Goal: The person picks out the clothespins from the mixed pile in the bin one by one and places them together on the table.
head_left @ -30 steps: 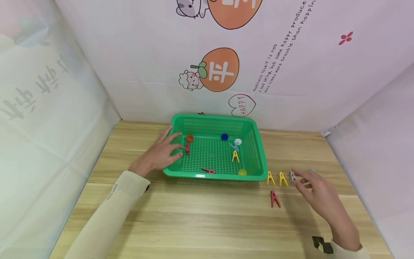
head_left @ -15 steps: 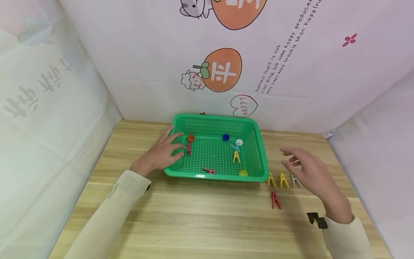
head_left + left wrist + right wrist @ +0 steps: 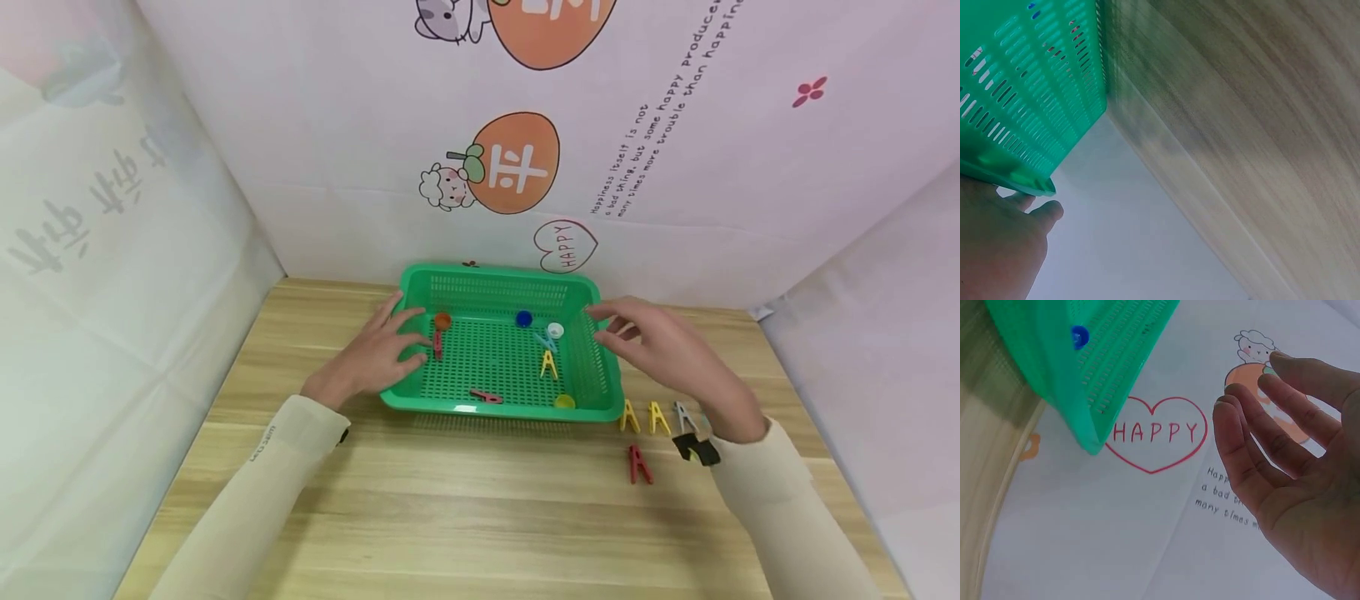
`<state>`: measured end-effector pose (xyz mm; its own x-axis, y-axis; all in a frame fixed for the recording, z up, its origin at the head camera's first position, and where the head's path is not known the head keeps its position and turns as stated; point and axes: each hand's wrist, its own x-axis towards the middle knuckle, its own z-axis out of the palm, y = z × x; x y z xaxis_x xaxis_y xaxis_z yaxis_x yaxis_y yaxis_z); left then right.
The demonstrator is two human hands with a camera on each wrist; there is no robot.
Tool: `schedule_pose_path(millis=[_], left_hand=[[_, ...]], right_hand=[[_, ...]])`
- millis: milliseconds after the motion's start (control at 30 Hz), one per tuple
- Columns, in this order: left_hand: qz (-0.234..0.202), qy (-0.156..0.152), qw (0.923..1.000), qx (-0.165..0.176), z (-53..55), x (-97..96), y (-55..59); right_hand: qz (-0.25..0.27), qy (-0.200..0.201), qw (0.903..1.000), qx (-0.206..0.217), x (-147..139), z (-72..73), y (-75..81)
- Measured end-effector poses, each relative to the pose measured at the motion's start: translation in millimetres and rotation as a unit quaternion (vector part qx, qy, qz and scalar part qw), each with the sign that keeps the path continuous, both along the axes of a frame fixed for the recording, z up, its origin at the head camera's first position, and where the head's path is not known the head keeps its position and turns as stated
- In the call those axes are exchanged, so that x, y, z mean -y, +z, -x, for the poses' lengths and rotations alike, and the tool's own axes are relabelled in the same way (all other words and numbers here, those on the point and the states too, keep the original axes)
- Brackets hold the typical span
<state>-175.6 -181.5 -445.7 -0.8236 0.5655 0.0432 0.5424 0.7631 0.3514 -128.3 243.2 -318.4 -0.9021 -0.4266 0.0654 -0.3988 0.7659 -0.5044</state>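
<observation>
My left hand (image 3: 375,352) rests on the left rim of a green plastic basket (image 3: 491,409), its spread fingers reaching over the edge. In the right wrist view my right hand (image 3: 1300,450) has loosely bent fingers and nothing between them; in the head view it is over the basket's right rim. Inside the basket lie a red clothespin (image 3: 437,344), another red clothespin (image 3: 487,396), a light blue clothespin (image 3: 546,340), a yellow clothespin (image 3: 548,364), and small caps: orange (image 3: 442,321), blue (image 3: 523,319), white (image 3: 555,331) and yellow (image 3: 564,402).
Right of the basket on the wooden table (image 3: 480,508) lie two yellow clothespins (image 3: 658,418), a grey clothespin (image 3: 685,417) and a red clothespin (image 3: 638,464). A bluish piece beside them is mostly hidden by my right wrist. Printed white cloth (image 3: 337,167) hangs behind and at both sides.
My right hand has left the grey clothespin on the table, risen, and moved left to the basket's right rim. The left hand stays at the left rim.
</observation>
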Motion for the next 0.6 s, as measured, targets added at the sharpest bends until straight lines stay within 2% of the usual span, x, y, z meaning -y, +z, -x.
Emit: schedule_pose_path(millis=[367, 600], left_hand=[[0.005, 0.000, 1.0000, -0.002, 1.1, 0.6, 1.5], [0.007, 0.000, 1.0000, -0.002, -0.2, 0.1, 2.5]], right_hand=[[-0.016, 0.052, 0.9982, 0.024, 38.4, 52.7, -6.1], [-0.029, 0.098, 0.9946, 0.020, 64.2, 73.9, -15.0]])
